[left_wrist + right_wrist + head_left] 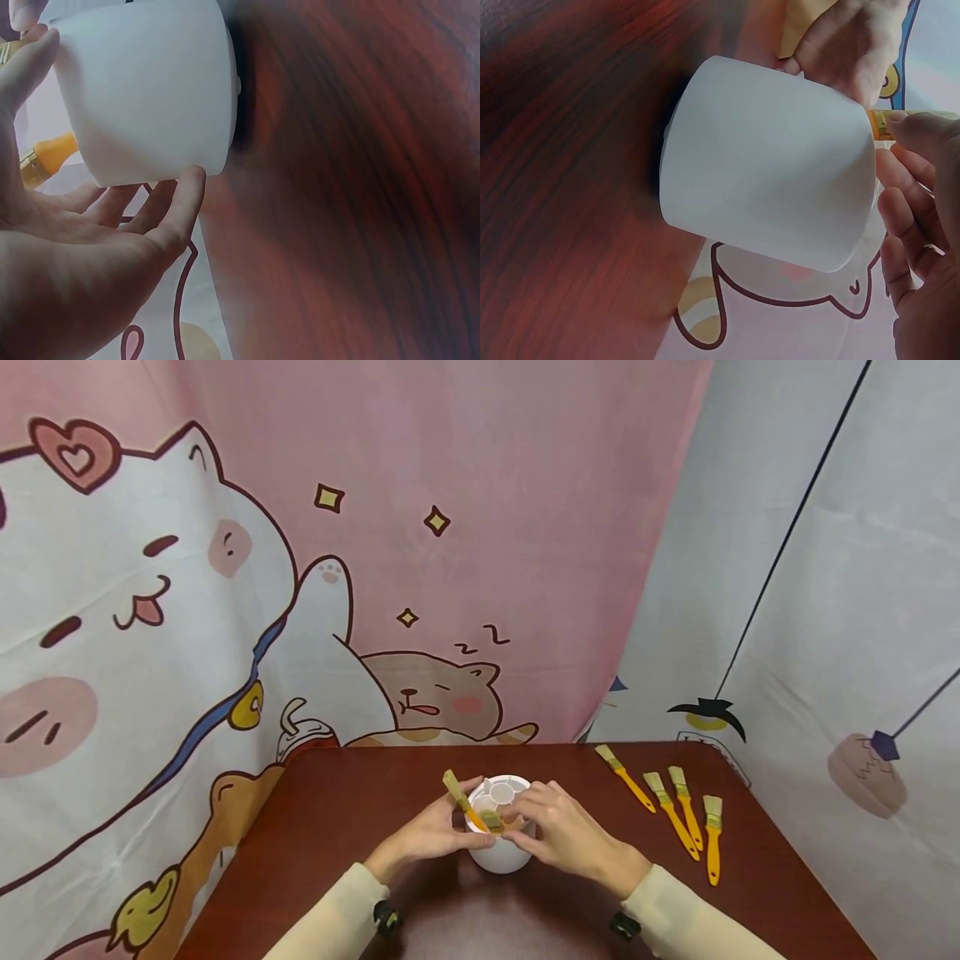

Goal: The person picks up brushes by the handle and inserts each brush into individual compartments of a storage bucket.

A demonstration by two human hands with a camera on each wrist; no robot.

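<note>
A white round cup [501, 860] with a divided top stands on the table in front of me. My left hand [423, 837] holds it from the left, fingers along its side and thumb near the rim. Between that hand and the cup's top leans a yellow-handled paintbrush [467, 803], bristles up and outward. A second paintbrush [491, 819] lies over the near rim, its bristles pointing left. My right hand [566, 828] pinches this one; in the right wrist view the thumb [915, 129] presses on its ferrule [883, 124]. The right fingers hide part of the cup's top.
Several more flat paintbrushes [714, 839] with yellow handles lie on the dark red-brown table [330, 827] to the right. Cartoon-printed cloth [525, 527] hangs behind the table and along both sides.
</note>
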